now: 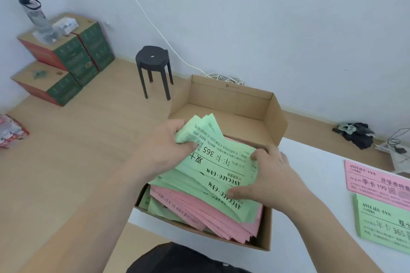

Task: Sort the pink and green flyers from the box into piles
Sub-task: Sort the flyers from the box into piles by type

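My left hand [168, 146] and right hand [273, 175] grip a fanned sheaf of green flyers [221, 166] above the box [266, 230]; next, probably, onto the green pile [381, 226] beyond my right.

A white table [310, 173] is seen, with three things laid directly on it. An open cardboard box [230, 99] is set at its left end, filled with mixed flyers. Well to the right, a pile of pink flyers [377, 182] is laid flat, and a pile of green flyers [381, 224] is placed just nearer, their edges meeting. Both piles are cut off by the frame's right edge.
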Motion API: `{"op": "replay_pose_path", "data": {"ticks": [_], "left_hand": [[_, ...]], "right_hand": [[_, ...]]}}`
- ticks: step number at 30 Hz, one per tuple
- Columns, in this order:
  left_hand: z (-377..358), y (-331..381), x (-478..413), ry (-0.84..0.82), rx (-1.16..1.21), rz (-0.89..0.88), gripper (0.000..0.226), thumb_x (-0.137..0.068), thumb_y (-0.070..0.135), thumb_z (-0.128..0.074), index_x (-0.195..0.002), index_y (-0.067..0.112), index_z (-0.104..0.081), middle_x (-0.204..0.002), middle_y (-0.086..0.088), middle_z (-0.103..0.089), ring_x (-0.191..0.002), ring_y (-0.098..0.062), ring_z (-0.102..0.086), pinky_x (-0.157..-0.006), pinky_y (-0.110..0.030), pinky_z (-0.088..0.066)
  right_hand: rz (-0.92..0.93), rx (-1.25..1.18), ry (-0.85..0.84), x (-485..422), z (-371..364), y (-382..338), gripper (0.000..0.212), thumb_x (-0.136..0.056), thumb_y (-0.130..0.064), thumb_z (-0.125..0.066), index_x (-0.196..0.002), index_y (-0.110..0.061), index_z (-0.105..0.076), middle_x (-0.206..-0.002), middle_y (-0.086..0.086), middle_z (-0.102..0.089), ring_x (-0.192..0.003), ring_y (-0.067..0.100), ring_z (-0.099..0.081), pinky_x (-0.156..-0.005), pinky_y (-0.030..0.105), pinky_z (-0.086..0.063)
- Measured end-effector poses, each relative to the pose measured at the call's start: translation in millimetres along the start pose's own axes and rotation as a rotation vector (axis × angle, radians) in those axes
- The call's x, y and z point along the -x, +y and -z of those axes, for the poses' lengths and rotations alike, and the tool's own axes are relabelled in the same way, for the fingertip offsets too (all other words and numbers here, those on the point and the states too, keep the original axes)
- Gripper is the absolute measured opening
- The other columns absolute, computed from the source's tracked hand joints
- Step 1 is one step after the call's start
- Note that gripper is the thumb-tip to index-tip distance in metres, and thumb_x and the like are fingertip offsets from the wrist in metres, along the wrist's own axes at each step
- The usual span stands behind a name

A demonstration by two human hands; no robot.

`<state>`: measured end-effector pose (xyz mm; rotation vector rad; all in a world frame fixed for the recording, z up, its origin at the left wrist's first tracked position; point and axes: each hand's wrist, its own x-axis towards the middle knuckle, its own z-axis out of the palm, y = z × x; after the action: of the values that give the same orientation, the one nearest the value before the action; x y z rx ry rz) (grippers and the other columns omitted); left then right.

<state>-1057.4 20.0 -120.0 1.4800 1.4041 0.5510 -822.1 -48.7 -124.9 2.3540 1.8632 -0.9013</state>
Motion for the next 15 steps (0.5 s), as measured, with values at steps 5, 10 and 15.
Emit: {"op": "replay_pose_path", "data": {"ticks": [5,10,15], "left_hand": [[14.1,42.8,8.3,-0.16,0.06,-0.137,0.027,-0.093,0.013,-0.076,-0.109,0.034,-0.076,-0.103,0.011,-0.08,-0.095,-0.018,-0.078,-0.085,-0.054,-0.062],[7.1,54.2,-7.7,-0.086,0.314,-0.131,0.019,-0.097,0.018,-0.073,-0.115,0.024,-0.073,-0.103,0.0,-0.081,-0.096,-0.025,-0.078,-0.082,-0.045,-0.063],[-26.5,29.6,0.6,-0.155,0.206,-0.089,0.028,-0.106,0.019,-0.058,-0.086,0.028,-0.076,-0.065,0.017,-0.066,-0.055,-0.006,-0.052,-0.057,-0.02,-0.042]], "right_hand": [[0.229,-0.41,0.093,-5.4,45.3,-22.8,0.099,-0.064,-0.049,-0.095,-0.149,-0.039,-0.045,-0.15,-0.022,-0.051,-0.137,0.003,-0.05,-0.109,0.027,-0.047],[0.164,-1.142,-0.047,-14.6,38.7,-15.8,0.022,-0.096,-0.009,-0.07,-0.118,-0.009,-0.073,-0.111,0.011,-0.079,-0.102,0.036,-0.076,-0.086,0.054,-0.062],[0.08,-1.476,0.006,-13.5,24.7,-6.4,0.027,-0.102,-0.006,-0.057,-0.128,-0.004,-0.063,-0.124,0.016,-0.074,-0.113,0.037,-0.072,-0.095,0.057,-0.057]]}}
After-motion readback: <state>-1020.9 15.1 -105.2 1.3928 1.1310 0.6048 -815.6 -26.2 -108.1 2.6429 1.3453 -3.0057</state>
